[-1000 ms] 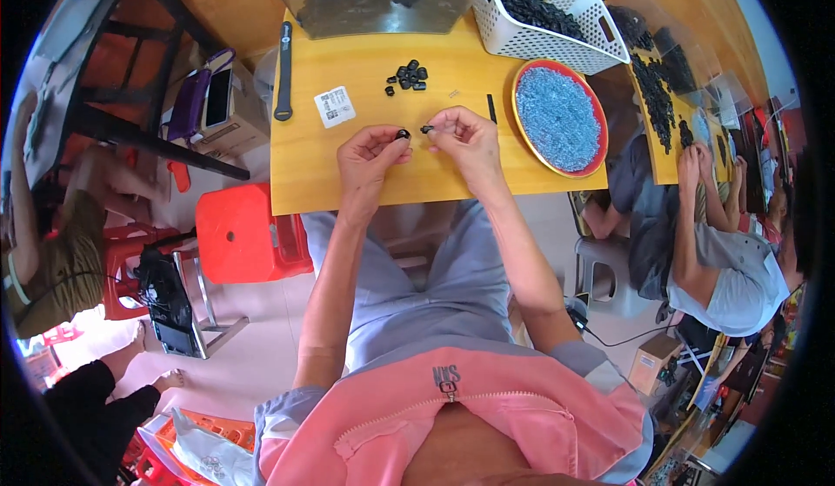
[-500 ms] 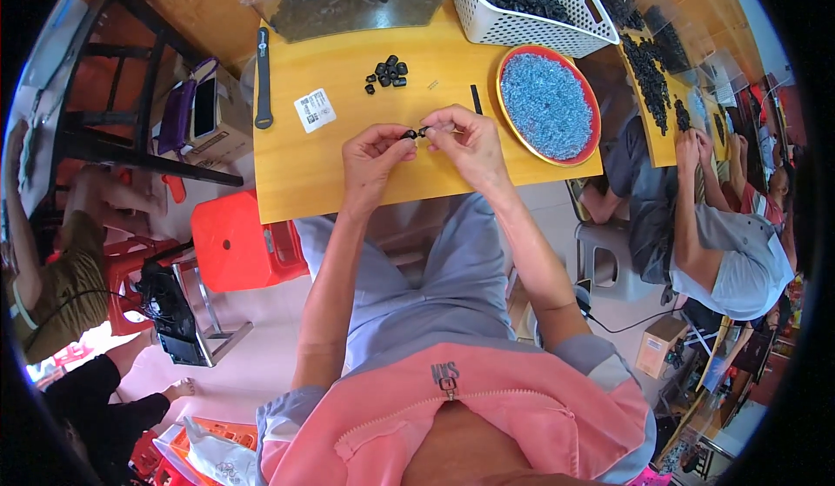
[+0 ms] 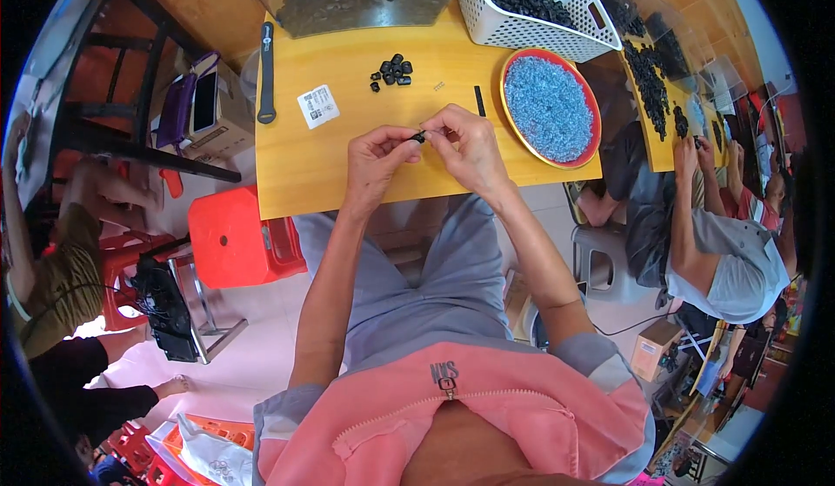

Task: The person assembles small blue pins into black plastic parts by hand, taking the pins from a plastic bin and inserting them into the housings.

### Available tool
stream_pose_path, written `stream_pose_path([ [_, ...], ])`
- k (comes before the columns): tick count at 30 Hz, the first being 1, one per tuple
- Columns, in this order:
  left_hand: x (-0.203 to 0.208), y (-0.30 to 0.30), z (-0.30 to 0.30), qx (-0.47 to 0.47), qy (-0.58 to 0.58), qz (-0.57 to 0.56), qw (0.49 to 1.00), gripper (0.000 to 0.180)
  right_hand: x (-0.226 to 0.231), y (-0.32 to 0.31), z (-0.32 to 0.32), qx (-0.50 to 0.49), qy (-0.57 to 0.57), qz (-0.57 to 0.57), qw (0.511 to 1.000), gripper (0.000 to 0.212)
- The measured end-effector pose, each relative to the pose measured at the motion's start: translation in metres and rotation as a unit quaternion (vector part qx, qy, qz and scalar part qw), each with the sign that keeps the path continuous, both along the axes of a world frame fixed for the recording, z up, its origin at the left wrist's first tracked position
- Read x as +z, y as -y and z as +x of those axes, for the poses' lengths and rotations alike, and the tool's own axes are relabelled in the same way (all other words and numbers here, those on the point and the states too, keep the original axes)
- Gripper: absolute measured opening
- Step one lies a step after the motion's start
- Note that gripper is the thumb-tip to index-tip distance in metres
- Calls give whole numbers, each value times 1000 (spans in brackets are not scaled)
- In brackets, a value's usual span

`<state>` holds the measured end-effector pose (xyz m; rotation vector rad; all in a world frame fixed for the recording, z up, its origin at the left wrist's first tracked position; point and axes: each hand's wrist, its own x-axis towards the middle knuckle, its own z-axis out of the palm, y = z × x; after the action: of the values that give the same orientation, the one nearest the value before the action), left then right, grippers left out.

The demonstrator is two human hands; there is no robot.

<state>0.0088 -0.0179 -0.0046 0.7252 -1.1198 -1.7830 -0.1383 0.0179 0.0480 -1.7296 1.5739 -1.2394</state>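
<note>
Fingers of left hand (image 3: 376, 154) curled in, thumb and forefinger pinched on small black part (image 3: 418, 137) at centre of frame. Right hand (image 3: 468, 145) fingers also closed at the same part from the other side; fingertips of both hands meet there. Part held just above yellow table (image 3: 304, 177), near its front edge. Too small to tell its exact shape.

Upper centre of frame: loose pile of black parts (image 3: 392, 69) on table, well apart from hands. Left of pile: white label card (image 3: 318, 106). Further left: long dark tool (image 3: 266, 73) lying along table edge. Just above right hand: short black stick (image 3: 479, 100). Right of hands: red-rimmed round tray (image 3: 589, 94) filled w/ blue beads. Top of frame: clear plastic bin (image 3: 365, 3) and white perforated basket (image 3: 557, 29), both w/ black parts inside. Left of table: red stool (image 3: 228, 242). Right of frame: other person seated at adjoining table.
</note>
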Motion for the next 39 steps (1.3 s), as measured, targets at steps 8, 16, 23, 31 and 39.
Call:
stream_pose_path([
  [8,2,-1,2,5,0,-12,1000,13,6,-1,2,-3,-24,26,999,6],
  [16,2,0,1,9,-12,-6,1000,13,2,-2,5,-12,-21,27,999,6],
  [23,3,-2,-4,33,11,-14,999,9,-12,0,11,-42,-34,12,999,7],
  [31,-6,0,-21,111,54,-24,992,5,-22,10,9,-63,-99,-25,993,8],
  [39,-8,-1,-26,183,107,-56,976,6,-30,1,31,-114,7,-31,993,22],
])
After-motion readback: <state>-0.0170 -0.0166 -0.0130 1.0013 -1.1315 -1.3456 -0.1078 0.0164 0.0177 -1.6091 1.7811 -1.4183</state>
